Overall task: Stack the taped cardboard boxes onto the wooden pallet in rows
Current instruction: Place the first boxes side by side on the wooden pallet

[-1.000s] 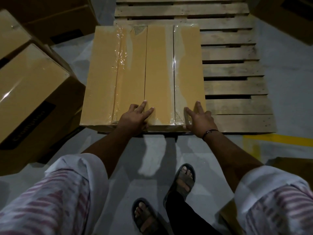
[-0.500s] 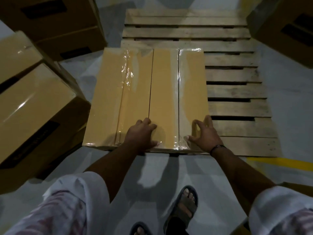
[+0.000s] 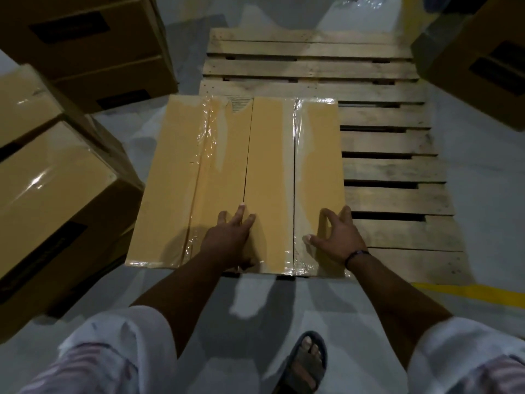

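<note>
A flat taped cardboard box (image 3: pixel 244 155) lies on the near left part of the wooden pallet (image 3: pixel 392 172), its left side hanging past the pallet's edge. Clear tape shines along its top seams. My left hand (image 3: pixel 230 240) rests flat on the box's top near the front edge, fingers straight. My right hand (image 3: pixel 335 237) touches the box's near right corner with spread fingertips, thumb pointing left. Neither hand grips the box.
Large cardboard boxes (image 3: pixel 48 194) are piled on the grey floor to the left, more boxes (image 3: pixel 93 49) at the back left and one box (image 3: pixel 483 58) at the back right. A yellow floor line (image 3: pixel 468 290) runs at the right. My sandalled foot (image 3: pixel 305 362) stands below.
The box has slid further onto the pallet, away from me. Both hands stayed on its near edge; my left fingers straightened flat and my right fingers spread on the corner.
</note>
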A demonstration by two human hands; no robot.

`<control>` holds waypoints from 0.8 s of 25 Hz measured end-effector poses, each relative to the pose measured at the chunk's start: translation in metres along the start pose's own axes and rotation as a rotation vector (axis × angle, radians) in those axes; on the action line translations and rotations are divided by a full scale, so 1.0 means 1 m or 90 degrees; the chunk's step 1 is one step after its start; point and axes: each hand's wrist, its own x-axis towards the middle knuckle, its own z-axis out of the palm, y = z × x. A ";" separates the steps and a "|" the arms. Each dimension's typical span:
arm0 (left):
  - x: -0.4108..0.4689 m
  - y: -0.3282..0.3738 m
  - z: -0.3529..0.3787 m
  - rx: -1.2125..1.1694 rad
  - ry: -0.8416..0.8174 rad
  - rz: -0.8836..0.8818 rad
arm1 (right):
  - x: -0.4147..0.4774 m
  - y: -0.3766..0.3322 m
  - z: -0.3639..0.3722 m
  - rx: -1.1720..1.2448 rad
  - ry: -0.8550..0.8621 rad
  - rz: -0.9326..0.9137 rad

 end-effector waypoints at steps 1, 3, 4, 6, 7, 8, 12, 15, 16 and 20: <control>-0.002 0.003 -0.003 0.005 -0.011 -0.009 | -0.001 -0.001 -0.006 -0.032 -0.021 0.002; -0.013 0.015 -0.011 -0.018 -0.022 -0.022 | -0.013 -0.010 -0.020 -0.106 -0.026 -0.008; -0.024 0.024 -0.016 -0.042 -0.008 -0.028 | -0.023 -0.018 -0.027 -0.130 -0.003 -0.029; -0.056 0.045 -0.031 -0.084 0.045 -0.025 | -0.052 -0.041 -0.045 -0.106 0.066 -0.063; -0.075 0.058 -0.039 -0.095 0.067 -0.009 | -0.072 -0.052 -0.056 -0.078 0.090 -0.074; -0.098 0.070 -0.049 -0.102 0.083 0.013 | -0.095 -0.061 -0.067 -0.052 0.106 -0.085; -0.196 0.104 -0.099 -0.196 0.109 0.052 | -0.210 -0.077 -0.123 0.015 0.125 -0.082; -0.262 0.137 -0.140 -0.224 0.117 0.097 | -0.303 -0.068 -0.162 0.068 0.191 -0.045; -0.282 0.151 -0.153 -0.226 0.116 0.110 | -0.331 -0.064 -0.172 0.093 0.218 -0.026; -0.345 0.219 -0.194 -0.254 0.130 0.243 | -0.423 -0.039 -0.205 0.187 0.295 0.035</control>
